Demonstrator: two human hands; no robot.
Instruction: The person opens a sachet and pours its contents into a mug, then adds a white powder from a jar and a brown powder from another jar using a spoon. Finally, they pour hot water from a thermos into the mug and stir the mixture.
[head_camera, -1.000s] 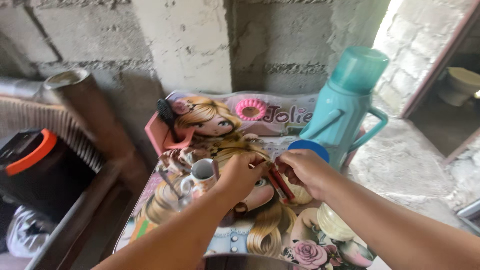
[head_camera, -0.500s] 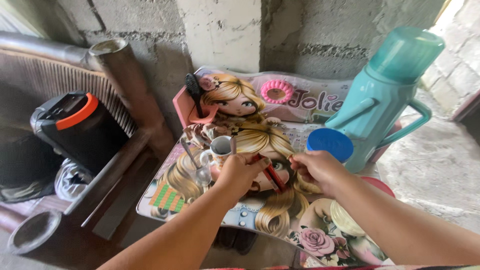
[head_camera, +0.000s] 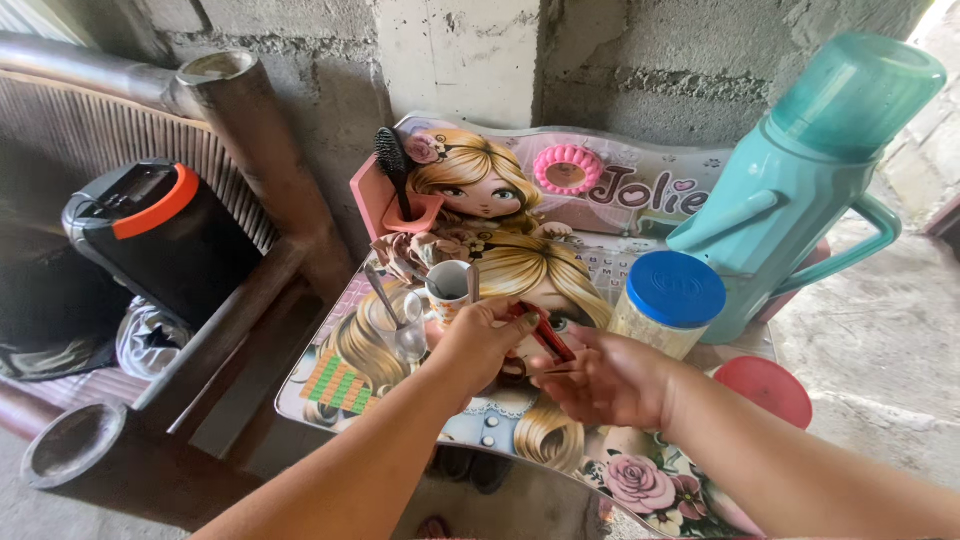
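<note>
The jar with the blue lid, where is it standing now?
In the head view, the jar with the blue lid stands right of centre on the table, beside the teal flask, beyond the right hand.

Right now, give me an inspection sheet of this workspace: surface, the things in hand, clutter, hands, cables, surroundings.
Surface: small printed table with a cartoon doll picture, set against a block wall.
Things in hand: red sachet strip, pinched at its top.
Clutter: cup, glass with spoon, blue-lidded jar, teal flask, red lid, hairbrush in a pink holder.
Hands: left hand grips the sachet strip; right hand is just beside the strip's lower end, contact unclear.
Cables: nothing seen.
Surroundings: black container with an orange band, a wooden post, bare concrete floor.
</note>
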